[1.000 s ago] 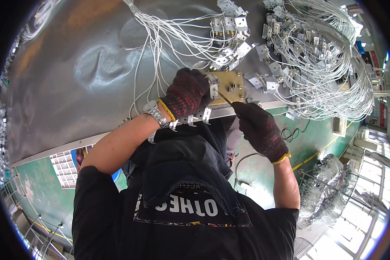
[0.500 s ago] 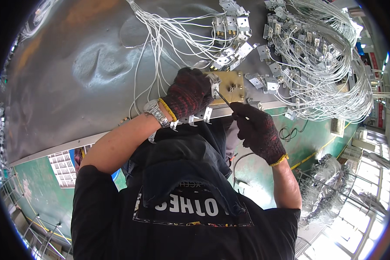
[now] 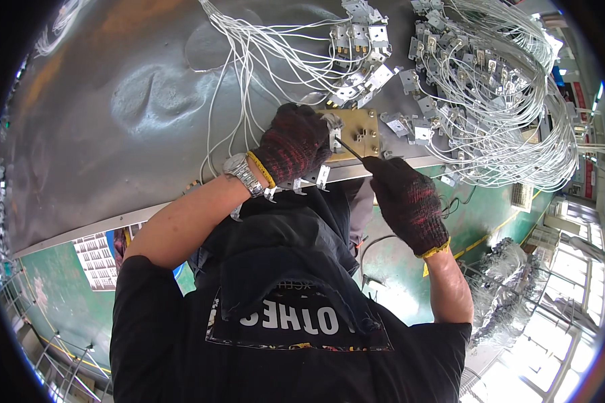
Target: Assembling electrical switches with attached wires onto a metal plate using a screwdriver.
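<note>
My left hand, in a dark red-flecked knit glove, is closed on a small metal bracket at the left side of a brass-coloured plate. Its fingertips are partly hidden behind the glove. A thin dark rod-like tool, like a screwdriver, is gripped in my gloved right hand. The tool slants up and left, its tip at the bracket; the handle is hidden in the fist. More metal brackets hang at the table's front edge, close to my left wrist.
White wires fan across the metal tabletop to a cluster of brackets. On the right lies a large heap of wired brackets, its wire loops overhanging the edge. Below is a green floor with a cable.
My right hand has shifted slightly to the right, and the tool's shaft lies at a somewhat flatter slant. The left hand stays nearly still at the bracket.
</note>
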`<state>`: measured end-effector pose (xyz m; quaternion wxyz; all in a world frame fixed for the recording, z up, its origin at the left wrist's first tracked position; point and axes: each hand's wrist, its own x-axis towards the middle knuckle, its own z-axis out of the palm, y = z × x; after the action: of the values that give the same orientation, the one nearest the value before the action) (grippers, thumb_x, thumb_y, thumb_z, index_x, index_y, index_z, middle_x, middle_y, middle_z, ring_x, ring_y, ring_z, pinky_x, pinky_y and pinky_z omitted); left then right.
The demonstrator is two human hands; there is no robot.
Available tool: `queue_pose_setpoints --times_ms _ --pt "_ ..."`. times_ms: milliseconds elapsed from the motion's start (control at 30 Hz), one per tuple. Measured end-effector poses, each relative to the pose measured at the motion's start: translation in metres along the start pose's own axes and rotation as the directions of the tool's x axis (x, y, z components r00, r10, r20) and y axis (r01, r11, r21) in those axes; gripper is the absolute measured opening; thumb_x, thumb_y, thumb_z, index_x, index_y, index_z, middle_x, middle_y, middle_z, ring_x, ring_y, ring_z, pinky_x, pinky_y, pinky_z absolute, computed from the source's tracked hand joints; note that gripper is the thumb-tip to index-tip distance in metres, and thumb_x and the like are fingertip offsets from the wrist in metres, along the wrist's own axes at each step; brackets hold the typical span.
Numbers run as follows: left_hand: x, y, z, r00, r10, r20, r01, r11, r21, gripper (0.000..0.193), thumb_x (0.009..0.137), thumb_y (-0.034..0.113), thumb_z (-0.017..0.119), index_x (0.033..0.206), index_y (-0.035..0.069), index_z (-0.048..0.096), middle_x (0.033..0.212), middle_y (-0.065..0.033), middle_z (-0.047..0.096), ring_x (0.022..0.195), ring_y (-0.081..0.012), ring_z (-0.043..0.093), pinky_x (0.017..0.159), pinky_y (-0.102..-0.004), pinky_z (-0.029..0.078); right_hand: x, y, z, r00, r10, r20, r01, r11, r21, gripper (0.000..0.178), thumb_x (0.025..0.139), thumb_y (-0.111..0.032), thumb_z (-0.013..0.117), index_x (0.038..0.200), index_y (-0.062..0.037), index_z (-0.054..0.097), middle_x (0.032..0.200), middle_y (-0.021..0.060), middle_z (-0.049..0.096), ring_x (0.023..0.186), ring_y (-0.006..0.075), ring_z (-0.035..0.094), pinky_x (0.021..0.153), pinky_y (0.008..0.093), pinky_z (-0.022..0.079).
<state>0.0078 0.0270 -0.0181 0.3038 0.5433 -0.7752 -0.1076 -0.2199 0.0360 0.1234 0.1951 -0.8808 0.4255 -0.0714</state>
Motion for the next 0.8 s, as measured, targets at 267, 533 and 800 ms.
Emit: queue_pose_setpoints --times_ms 267,533,800 --pt "0.011 0.003 -0.007 0.998 -0.003 0.062 0.0 0.999 0.045 0.03 0.084 0.026 0.07 0.11 0.013 0.071 0.092 -0.0104 0.072 0.093 -0.0301 0.069 0.083 -0.0471 0.051 0.009 -0.001 0.01 1.0 -0.014 -0.02 0.015 0.997 0.073 0.028 0.093 -0.002 0.066 0.12 -0.0055 0.071 0.103 0.0191 0.072 0.094 0.0386 0.07 0.08 0.0439 0.056" --pt "0.011 0.004 -0.013 0.997 0.065 0.048 -0.069 0.992 0.102 0.044 0.073 0.02 0.08 0.114 0.009 0.07 0.093 -0.0123 0.073 0.091 -0.0331 0.069 0.081 -0.0451 0.054 0.008 0.01 0.009 0.999 0.034 0.033 -0.039 0.985 0.17 0.026 0.097 -0.009 0.064 0.121 -0.0024 0.071 0.107 0.0211 0.073 0.099 0.0384 0.071 0.086 0.0427 0.056" --pt "0.011 0.004 -0.012 0.998 0.059 0.026 -0.06 0.998 0.018 0.033 0.076 0.021 0.076 0.106 0.01 0.071 0.088 -0.0119 0.072 0.088 -0.0326 0.07 0.078 -0.0466 0.054 0.005 0.007 0.005 0.992 0.101 0.072 -0.115 0.964 0.238 0.029 0.095 -0.009 0.065 0.123 -0.0013 0.07 0.108 0.0217 0.074 0.103 0.036 0.071 0.089 0.0408 0.055"
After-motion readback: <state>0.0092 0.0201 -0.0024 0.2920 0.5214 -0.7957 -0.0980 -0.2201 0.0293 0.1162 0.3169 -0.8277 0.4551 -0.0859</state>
